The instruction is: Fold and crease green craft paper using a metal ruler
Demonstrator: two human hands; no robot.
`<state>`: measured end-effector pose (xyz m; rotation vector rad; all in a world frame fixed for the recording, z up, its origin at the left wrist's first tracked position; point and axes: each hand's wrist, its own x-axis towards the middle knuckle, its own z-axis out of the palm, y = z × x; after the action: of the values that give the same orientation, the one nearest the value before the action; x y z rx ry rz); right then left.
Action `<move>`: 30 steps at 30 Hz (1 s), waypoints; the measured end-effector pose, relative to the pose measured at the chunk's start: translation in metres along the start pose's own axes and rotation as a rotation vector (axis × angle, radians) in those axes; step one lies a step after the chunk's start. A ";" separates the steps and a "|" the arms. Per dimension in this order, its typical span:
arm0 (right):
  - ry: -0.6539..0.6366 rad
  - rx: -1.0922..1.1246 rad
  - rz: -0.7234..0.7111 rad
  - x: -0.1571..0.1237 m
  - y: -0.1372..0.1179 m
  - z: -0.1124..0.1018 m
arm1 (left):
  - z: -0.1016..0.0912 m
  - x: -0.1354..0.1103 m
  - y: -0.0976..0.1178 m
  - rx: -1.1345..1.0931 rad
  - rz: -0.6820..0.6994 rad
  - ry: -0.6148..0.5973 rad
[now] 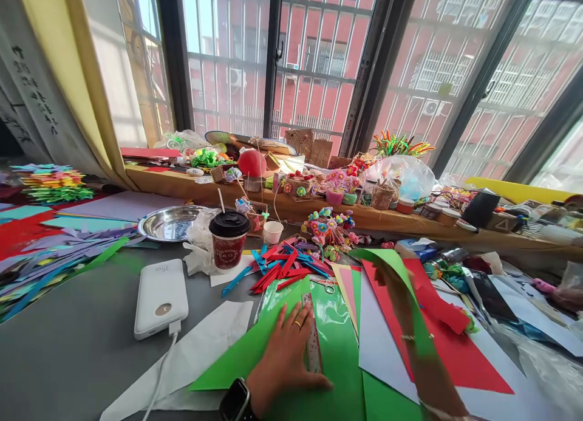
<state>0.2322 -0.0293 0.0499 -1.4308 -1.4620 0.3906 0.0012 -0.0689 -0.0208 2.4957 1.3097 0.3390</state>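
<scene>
My left hand [285, 354] lies flat with fingers spread, pressing on a sheet of green paper [241, 360] and beside or partly over a narrow patterned ruler [313, 342]. A dark smartwatch [235, 400] is on that wrist. Under them is a shiny green surface [339, 336]. To the right, my right hand [392, 290] is raised and blurred, holding a curling green paper strip [395, 258] that partly hides its fingers. Below that arm lie red paper [473, 354] and a pale sheet [380, 360].
A white power bank [161, 296] with a cable, a lidded drink cup [228, 245], a small paper cup [272, 231] and a metal dish [170, 225] stand left. Red and blue folded strips [286, 266] lie ahead, near small scissors [328, 285]. Crafts crowd the windowsill [200, 190].
</scene>
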 end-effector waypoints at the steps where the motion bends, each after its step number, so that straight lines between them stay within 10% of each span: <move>1: -0.050 -0.090 0.081 0.007 0.013 0.011 | -0.002 -0.001 0.001 -0.014 -0.017 -0.036; 9: -0.190 -0.511 0.306 -0.005 0.065 0.058 | 0.021 0.000 0.016 -0.005 0.087 -0.173; 17: 0.317 -0.697 0.274 0.001 0.064 0.027 | 0.024 -0.012 0.031 0.013 0.217 -0.110; 23: -0.294 -0.492 -0.320 -0.009 0.059 0.064 | 0.028 -0.015 0.037 0.075 0.283 -0.025; 30: -0.401 -0.410 -0.456 -0.022 0.038 0.091 | 0.033 -0.015 0.029 0.172 0.398 0.300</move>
<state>0.1757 -0.0029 -0.0294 -1.3147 -2.2352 0.0902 0.0266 -0.1020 -0.0413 2.9389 0.9592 0.7439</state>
